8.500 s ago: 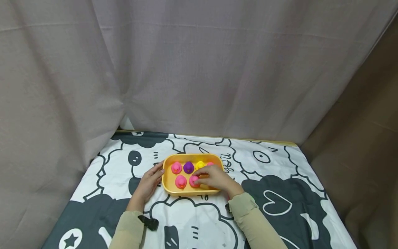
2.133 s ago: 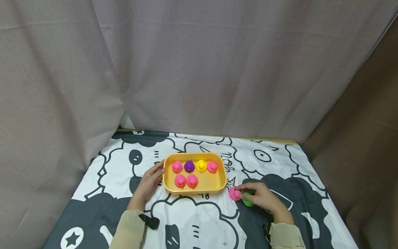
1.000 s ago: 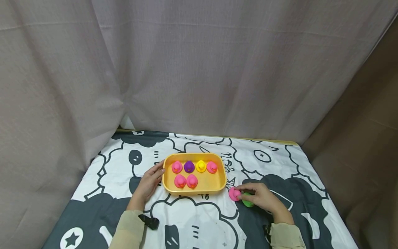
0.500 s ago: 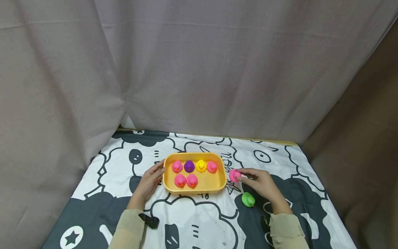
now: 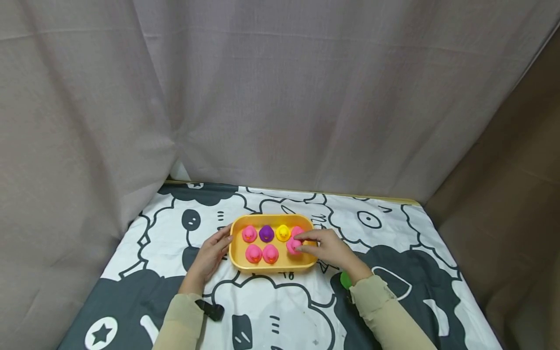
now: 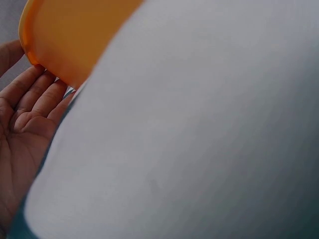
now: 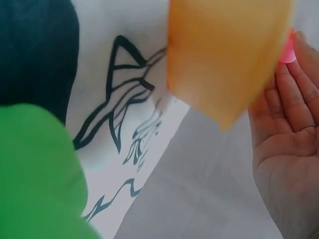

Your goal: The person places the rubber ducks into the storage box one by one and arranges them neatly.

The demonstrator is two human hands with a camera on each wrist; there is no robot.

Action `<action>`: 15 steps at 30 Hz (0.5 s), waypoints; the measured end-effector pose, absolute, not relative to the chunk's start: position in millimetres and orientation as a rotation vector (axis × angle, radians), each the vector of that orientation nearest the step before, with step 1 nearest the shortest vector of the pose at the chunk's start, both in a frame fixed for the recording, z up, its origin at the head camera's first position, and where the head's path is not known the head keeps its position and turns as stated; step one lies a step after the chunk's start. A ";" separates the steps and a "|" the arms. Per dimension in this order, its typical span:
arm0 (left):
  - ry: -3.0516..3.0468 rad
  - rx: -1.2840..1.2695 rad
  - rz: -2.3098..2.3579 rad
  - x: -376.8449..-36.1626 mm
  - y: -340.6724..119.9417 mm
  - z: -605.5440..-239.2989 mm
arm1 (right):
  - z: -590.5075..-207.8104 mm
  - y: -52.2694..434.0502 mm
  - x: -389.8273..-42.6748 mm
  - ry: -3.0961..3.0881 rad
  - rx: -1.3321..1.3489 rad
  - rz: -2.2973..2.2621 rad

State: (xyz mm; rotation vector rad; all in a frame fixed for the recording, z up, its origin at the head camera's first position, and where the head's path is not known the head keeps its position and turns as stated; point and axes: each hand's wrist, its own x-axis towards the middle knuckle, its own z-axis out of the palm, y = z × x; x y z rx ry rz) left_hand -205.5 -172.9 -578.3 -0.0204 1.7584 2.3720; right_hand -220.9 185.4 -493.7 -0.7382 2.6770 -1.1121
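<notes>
A yellow tray (image 5: 286, 263) lies on the patterned cloth in the head view, holding several small rubber ducks. Along its back stand a pink duck (image 5: 249, 234), a purple duck (image 5: 266, 234), a yellow duck (image 5: 283, 233) and another pink one, partly covered by fingers. Two more pink ducks sit in front at the left. My left hand (image 5: 208, 261) holds the tray's left end between thumb and fingers. My right hand (image 5: 329, 248), over the tray's right side, pinches a pink rubber duck (image 5: 293, 246); whether it touches the bottom I cannot tell.
A green duck (image 5: 345, 280) lies on the cloth right of the tray, half hidden by my right wrist; it looms large in the right wrist view. Grey curtains (image 5: 288, 107) hang behind the table and at both sides.
My right hand lifted a pink duck from beside the green one and carried it left over the tray. Earlier it placed another pink duck in the front row. The left hand stayed put.
</notes>
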 end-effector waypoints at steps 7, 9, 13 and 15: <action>1.760 -0.014 2.369 -205.2 -172.3 -577.4 | -504.2 168.4 -231.4 2.708 -0.908 -0.794; 1.757 -0.015 2.367 -205.6 -172.2 -577.8 | -505.6 166.1 -232.6 2.716 -0.921 -0.761; 1.760 -0.031 2.364 -205.3 -172.1 -577.4 | -510.0 163.9 -235.0 2.705 -0.970 -0.762; 1.763 -0.037 2.360 -205.6 -172.3 -577.5 | -511.7 163.0 -235.5 2.703 -1.000 -0.755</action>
